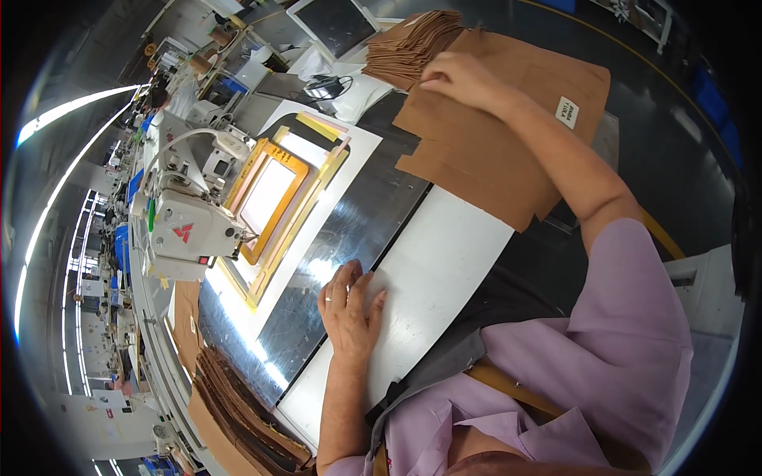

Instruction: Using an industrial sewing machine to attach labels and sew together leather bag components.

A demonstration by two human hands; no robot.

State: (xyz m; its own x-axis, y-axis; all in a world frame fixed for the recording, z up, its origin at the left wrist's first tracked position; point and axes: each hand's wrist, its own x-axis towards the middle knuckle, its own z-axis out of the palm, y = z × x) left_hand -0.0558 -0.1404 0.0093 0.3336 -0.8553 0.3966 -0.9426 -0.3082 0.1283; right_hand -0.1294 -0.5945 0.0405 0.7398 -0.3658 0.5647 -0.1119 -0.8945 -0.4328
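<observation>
My left hand (352,309) rests at the near edge of a steel plate (353,234), beside a white board strip (444,254), its fingers loosely bent and apart. My right hand (459,79) reaches to the back, over a large brown sheet (508,159) with a white label, beside a stack of brown pieces (405,44). Its fingers are curled; what they grip, if anything, is too unclear to name. Left of the plate is a white sewing machine head (186,230) with an orange frame (290,174) on a larger yellow-edged template (325,182).
Dark and brown pieces (230,404) lie stacked at the lower left. A screen (333,24) and a black cable (325,87) are at the back. A long row of workstations (111,285), with another person (159,103), runs along the left. Grey floor (659,159) shows beyond the right edge.
</observation>
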